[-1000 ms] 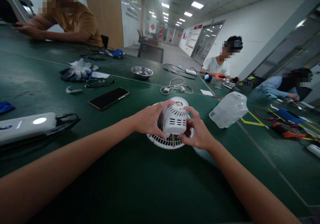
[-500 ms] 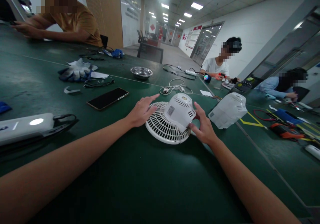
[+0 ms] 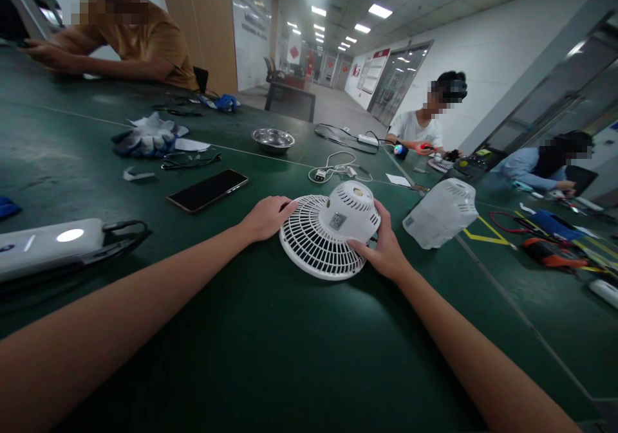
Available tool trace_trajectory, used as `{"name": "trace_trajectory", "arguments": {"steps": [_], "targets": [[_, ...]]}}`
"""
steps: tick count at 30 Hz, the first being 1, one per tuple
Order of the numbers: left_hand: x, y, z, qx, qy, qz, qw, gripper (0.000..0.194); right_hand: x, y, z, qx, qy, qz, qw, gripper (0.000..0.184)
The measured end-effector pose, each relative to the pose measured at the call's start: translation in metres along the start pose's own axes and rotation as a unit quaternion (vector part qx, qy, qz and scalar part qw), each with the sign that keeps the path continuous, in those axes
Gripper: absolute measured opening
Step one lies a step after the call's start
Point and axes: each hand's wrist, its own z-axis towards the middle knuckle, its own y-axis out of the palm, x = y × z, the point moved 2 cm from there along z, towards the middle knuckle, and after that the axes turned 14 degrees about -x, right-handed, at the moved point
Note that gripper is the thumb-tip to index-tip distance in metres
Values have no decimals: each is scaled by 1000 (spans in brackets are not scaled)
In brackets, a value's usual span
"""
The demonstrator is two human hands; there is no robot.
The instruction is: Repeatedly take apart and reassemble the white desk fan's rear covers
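Far left, 9 o'clock from the grille: white device [image 3: 53,243] with a lit oval, flat on the bench [image 3: 290,356]. Phone [image 3: 207,190], screen dark, between 9 and 10 o'clock; blue-and-white glove [image 3: 149,136] crumpled at 10. Left hand [image 3: 266,219] at the grille's 9 o'clock, thumb and fingertips at the rim, seemingly touching; can't tell if it pinches (underside hidden). Metal bowl [image 3: 273,139] at 11.

Centre: white round grille [image 3: 309,246] lies on the bench, with the slotted white motor housing [image 3: 348,211] on top of it toward 2 o'clock, label facing 7. White cable [image 3: 338,170] coiled around 12. Right hand [image 3: 386,243] at the grille's 3 o'clock, clasping the housing: thumb at its lower front, fingers round its right side.

Near 3 o'clock, white shell [image 3: 440,214] stands on the bench, well apart from the right hand.

Progress, my read: partway. Housing and grille sit together as one piece; whether they're fastened can't be told. Shell is off by itself (unclear if it's a matching part), and both hands are at the piece, so the handling looks unfinished. No tool visible in either hand.
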Motion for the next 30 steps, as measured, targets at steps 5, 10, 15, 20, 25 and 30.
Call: {"name": "trace_trajectory", "arguments": {"steps": [5,10,15,20,25,30], "targets": [[2,-1,-4,-13,3,-55,998,58,2,1,1,14,13,4,1000,105],[-5,-3,-5,12,42,-190,981,62,-2,2,0,40,7,86,995,106],[-9,-9,-4,68,86,-274,956,44,-11,7,2,100,35,226,968,89],[8,4,-2,-7,127,-391,911,53,-18,21,2,49,79,391,916,53],[19,17,-1,-18,104,-525,845,34,-17,31,4,-85,92,413,902,52],[20,15,-5,-23,58,-485,872,26,-14,30,2,-109,78,371,919,57]]}}
